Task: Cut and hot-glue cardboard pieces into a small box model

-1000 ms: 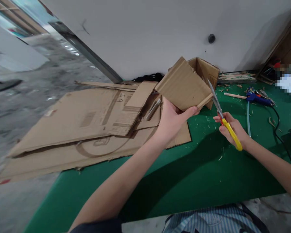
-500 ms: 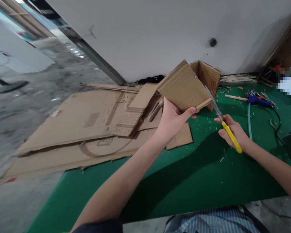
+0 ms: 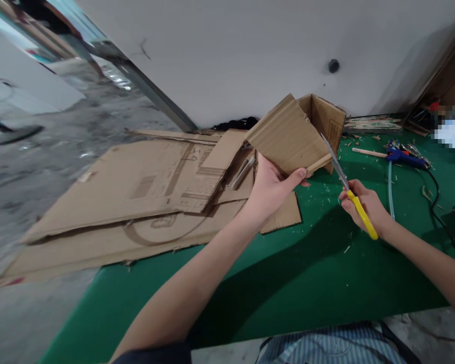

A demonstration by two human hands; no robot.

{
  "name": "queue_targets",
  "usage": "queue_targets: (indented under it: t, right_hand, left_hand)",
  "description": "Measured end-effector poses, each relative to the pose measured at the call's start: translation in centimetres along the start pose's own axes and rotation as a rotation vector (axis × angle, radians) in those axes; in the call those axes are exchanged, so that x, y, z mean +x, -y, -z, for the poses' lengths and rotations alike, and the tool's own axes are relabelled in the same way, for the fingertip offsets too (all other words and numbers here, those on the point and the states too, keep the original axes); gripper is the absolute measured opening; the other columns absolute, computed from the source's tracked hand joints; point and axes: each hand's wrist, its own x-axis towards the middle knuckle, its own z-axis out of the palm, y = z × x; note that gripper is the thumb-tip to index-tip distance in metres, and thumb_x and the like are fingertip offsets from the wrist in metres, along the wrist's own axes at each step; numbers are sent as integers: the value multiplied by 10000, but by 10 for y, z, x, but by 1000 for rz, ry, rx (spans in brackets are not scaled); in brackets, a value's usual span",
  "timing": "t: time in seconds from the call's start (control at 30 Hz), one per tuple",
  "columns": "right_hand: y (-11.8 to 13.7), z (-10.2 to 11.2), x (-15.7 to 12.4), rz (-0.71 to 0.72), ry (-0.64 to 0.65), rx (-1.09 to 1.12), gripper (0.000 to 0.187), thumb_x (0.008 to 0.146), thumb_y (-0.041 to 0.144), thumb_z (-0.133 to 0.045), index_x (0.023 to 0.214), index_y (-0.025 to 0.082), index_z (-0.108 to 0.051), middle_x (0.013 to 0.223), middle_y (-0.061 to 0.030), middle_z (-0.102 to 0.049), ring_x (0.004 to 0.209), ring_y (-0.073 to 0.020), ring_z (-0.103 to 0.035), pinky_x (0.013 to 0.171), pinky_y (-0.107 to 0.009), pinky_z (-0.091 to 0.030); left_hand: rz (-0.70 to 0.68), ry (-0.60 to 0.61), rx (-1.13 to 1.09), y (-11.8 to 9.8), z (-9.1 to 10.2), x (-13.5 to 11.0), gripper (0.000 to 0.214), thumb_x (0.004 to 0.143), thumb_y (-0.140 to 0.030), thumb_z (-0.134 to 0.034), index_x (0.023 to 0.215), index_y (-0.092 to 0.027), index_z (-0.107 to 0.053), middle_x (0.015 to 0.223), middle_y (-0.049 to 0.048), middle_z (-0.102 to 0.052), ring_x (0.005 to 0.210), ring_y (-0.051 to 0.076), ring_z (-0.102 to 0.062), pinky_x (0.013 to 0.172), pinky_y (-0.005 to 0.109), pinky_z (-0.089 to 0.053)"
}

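My left hand (image 3: 275, 187) grips the lower edge of a creased cardboard piece (image 3: 290, 134), thumb on its near side. The cardboard is held tilted above the table, with a narrow folded strip along its lower right edge. My right hand (image 3: 364, 205) is closed around yellow-handled scissors (image 3: 358, 207). Their metal blades point up and left, beside the cardboard's right edge; whether they touch it I cannot tell. Just behind stands a folded cardboard box form (image 3: 328, 119); whether it joins the held piece is unclear.
Flattened cardboard sheets (image 3: 147, 177) cover the left of the green table (image 3: 288, 283) and overhang its edge. A blue glue gun (image 3: 407, 157) with a cord lies at right. Thin sticks (image 3: 373, 124) lie by the white wall (image 3: 250, 55). A person (image 3: 60, 30) is at far left.
A person has come into view at the upper left. My hands, the cardboard and the scissors have hardly moved.
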Motion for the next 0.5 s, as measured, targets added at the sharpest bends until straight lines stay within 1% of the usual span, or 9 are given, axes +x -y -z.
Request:
queue_targets:
  t: [0.1,0.2,0.27,0.4,0.5]
  right_hand:
    - [2,2,2,15,-2,-118,471,901,673,-459,988,214,-521,839,-97,-685,721,-246,-669,656,-362,-464]
    - [4,4,6,31,20,-254,516,930,698,-361,897,212,-530,804,-115,-657,723,-267,-667,646,-370,-445]
    - [4,5,8,30,46,-301,544,941,710,-321,861,213,-527,784,-119,-642,717,-274,-662,638,-373,-434]
    - [4,6,8,25,62,-287,517,934,699,-361,884,214,-533,795,-110,-634,727,-272,-657,642,-376,-441]
    - [3,9,5,72,62,-231,475,921,671,-401,909,216,-535,852,-113,-642,710,-252,-644,646,-384,-463]
  left_hand:
    - [13,-4,-14,-3,-3,-2,709,778,-326,-838,1299,-265,-361,1236,87,-611,891,179,-738,624,257,-654]
    - [16,-9,-10,-4,-3,-2,721,769,-308,-838,1314,-267,-369,1226,79,-605,889,180,-734,628,264,-657]
    - [19,-16,-2,-4,-2,-1,723,760,-305,-839,1318,-269,-379,1224,80,-600,887,186,-733,625,274,-659]
    - [14,-32,32,-7,-3,-2,673,762,-321,-837,1263,-264,-392,1223,90,-602,897,196,-731,628,288,-662]
    - [14,-37,59,-11,-6,-4,659,753,-321,-839,1208,-262,-367,1263,105,-595,915,209,-732,626,304,-664]
